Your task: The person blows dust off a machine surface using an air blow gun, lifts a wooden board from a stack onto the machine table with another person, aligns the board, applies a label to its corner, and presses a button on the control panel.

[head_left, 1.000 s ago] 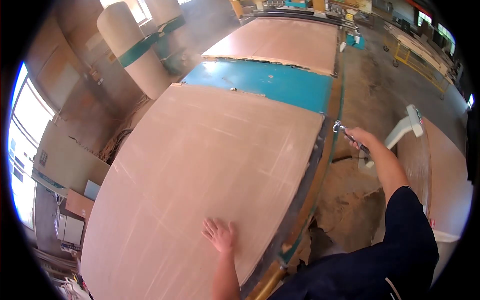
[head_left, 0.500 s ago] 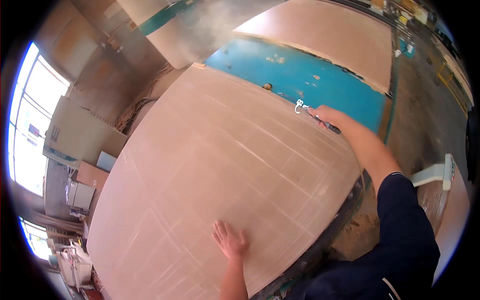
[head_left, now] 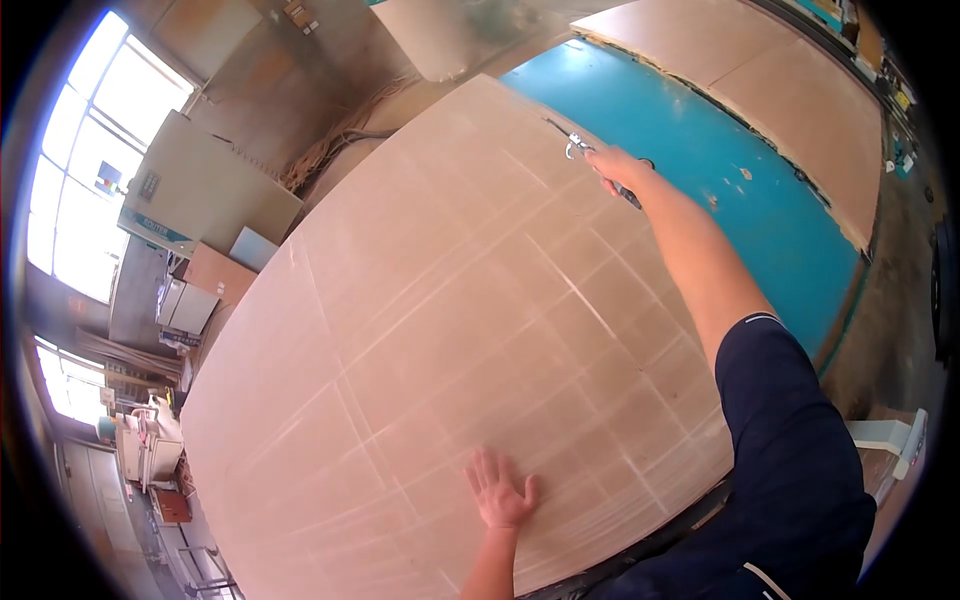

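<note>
A large brown wood panel, marked with pale crossing lines of dust, fills the middle of the head view. My left hand lies on it near the front edge, fingers spread and holding nothing. Stretched out to the panel's far right side, my right hand is wrapped round an air blow gun. Its thin nozzle points away from me to the upper left, just above the panel. The gun's grip is partly hidden by my fingers.
Beyond the panel lies a blue table surface with small chips on it, then another brown panel with a rough edge. Boards and a machine cabinet stand at the left by the windows. A pale bracket-shaped part is at the right.
My right hand has swept the air blow gun farther along the panel's far edge. The view has turned rightward. The dust cloud at the back has thinned; my left hand still lies flat.
</note>
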Demonstrator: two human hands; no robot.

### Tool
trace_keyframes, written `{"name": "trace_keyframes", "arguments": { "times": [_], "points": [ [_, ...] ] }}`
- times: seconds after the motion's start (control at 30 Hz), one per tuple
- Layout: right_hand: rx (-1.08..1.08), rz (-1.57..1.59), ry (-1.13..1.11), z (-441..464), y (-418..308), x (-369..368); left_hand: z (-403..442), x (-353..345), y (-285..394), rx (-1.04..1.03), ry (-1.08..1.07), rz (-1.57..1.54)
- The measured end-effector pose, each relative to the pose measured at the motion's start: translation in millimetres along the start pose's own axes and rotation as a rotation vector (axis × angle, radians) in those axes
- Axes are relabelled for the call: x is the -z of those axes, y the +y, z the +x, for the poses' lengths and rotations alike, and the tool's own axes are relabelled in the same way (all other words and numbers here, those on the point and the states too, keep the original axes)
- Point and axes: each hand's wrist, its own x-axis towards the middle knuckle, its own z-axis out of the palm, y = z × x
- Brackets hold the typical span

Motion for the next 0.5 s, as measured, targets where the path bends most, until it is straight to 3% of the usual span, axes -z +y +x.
{"name": "trace_keyframes", "arguments": {
  "times": [0.07,0.13,0.2,0.33,0.43,0.5],
  "points": [
    [-0.029,-0.108,0.025,2.8,-19.5,-10.7,-0.1,0.4,-0.4,-0.003,-0.005,-0.003],
    [0.183,-0.149,0.109,33.1,3.4,-46.2,0.9,3.7,1.2,-0.001,-0.004,-0.013],
    [0.244,-0.177,0.082,23.4,-1.6,-60.4,4.0,8.1,3.8,-0.013,-0.002,-0.035],
    [0.075,0.134,0.015,-27.9,-15.9,-67.7,0.3,10.0,6.0,-0.024,-0.001,-0.057],
    [-0.077,0.258,0.171,-44.5,24.3,-36.8,-1.0,1.3,1.8,-0.031,0.038,-0.020],
    [0.081,0.117,0.158,-70.4,66.7,-6.3,-3.6,0.6,3.2,-0.027,0.047,-0.001]
  ]
}}
